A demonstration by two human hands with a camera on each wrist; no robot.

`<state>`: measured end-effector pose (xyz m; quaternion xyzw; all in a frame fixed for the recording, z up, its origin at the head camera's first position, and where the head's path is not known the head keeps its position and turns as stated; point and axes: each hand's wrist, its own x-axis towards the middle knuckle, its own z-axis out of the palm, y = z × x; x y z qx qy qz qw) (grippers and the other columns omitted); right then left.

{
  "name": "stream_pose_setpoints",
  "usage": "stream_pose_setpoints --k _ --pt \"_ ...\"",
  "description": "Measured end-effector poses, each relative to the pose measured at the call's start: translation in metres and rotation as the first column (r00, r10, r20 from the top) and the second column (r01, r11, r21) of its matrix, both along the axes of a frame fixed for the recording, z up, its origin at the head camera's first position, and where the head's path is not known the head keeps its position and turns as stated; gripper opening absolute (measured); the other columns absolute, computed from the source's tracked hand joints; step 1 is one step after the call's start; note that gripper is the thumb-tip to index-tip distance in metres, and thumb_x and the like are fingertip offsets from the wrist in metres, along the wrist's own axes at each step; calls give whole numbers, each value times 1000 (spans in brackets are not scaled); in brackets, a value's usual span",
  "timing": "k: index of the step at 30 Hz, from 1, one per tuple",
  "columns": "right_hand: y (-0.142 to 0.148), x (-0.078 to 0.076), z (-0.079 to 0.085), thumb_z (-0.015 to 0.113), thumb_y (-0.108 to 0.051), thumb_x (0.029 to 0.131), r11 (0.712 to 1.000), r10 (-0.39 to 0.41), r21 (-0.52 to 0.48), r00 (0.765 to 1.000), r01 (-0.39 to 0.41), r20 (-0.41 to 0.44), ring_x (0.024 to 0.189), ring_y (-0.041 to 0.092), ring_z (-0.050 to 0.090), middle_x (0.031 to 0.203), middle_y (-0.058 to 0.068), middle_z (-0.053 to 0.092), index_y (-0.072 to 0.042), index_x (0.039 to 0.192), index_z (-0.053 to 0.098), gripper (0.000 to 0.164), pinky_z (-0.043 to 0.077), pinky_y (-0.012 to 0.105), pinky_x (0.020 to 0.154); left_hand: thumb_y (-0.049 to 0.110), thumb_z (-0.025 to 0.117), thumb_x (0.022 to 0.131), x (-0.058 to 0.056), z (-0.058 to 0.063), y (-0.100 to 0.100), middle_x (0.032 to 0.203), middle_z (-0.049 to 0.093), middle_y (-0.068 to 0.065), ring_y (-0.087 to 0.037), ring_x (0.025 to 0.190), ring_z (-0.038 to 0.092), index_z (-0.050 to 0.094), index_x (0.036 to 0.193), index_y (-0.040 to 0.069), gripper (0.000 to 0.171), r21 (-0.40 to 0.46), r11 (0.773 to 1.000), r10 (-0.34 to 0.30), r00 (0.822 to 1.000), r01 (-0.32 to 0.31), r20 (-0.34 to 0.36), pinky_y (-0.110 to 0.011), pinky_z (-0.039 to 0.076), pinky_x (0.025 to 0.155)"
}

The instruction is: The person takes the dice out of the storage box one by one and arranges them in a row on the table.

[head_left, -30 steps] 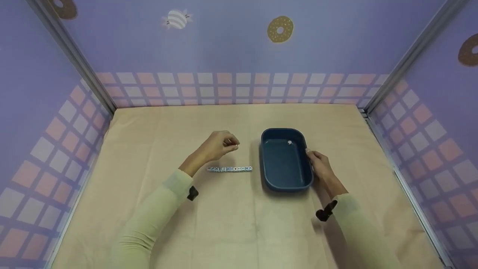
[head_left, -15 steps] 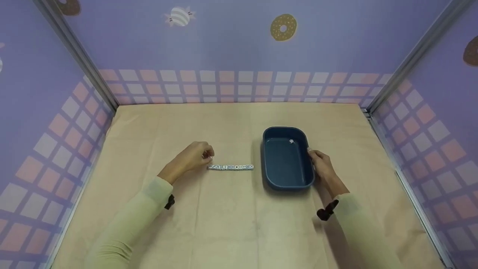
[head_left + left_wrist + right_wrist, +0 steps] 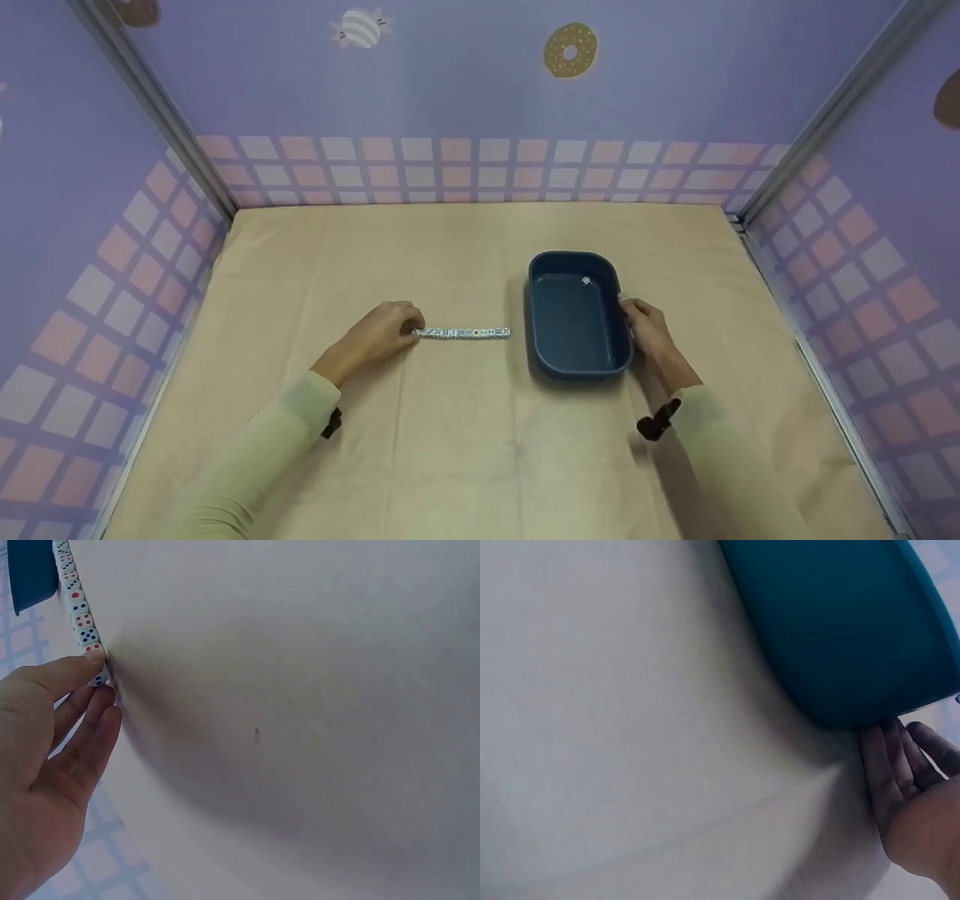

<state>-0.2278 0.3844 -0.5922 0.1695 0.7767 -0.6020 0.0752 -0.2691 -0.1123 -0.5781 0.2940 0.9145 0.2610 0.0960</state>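
Note:
My left hand (image 3: 380, 330) pinches a small white die (image 3: 97, 678) between thumb and fingers at the left end of a row of dice (image 3: 465, 333). The dice stand side by side in a nearly straight line on the cloth, with dark and red pips, as the left wrist view shows. My right hand (image 3: 649, 330) holds the right side of a deep blue rectangular container (image 3: 581, 373), thumb at the rim, fingers (image 3: 881, 765) against the outer wall. A single die (image 3: 586, 280) lies inside the container near its far right corner.
A beige cloth (image 3: 450, 450) covers the table. Purple panels (image 3: 465, 75) with a checked border and printed sweets stand behind and on both sides, joined by grey metal posts (image 3: 157, 112). The container stands just right of the row's right end.
My left hand has moved left and toward me, from above the row to its left end, where a die now sits against the others. The right hand and container stay put.

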Motion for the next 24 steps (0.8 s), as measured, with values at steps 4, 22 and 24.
stream_pose_setpoints --k 4,22,24 --pt "-1 2 -1 49 -59 108 1000 -1 -7 1000 1 5 128 27 47 138 16 54 -4 150 55 68 32 47 117 8 78 97 1 0 0 110 69 -4 -22 100 66 76 115 7 18 10 1000 -1 1000 1 25 -38 57 90" --pt "-2 -1 -2 51 -59 108 1000 -18 17 1000 19 -15 126 25 48 138 16 56 -2 148 57 70 35 43 114 13 83 94 -2 -6 4 107 69 -4 -21 97 66 76 114 6 23 71 997 4 999 -7 42 -40 56 88" --pt "-2 -1 -2 51 -59 108 1000 -20 15 1000 20 -12 126 26 48 139 16 55 -2 148 56 69 35 44 114 17 84 93 -3 -5 10 109 68 -4 -22 101 66 75 118 5 29 52 999 8 999 -10 45 -40 56 92"
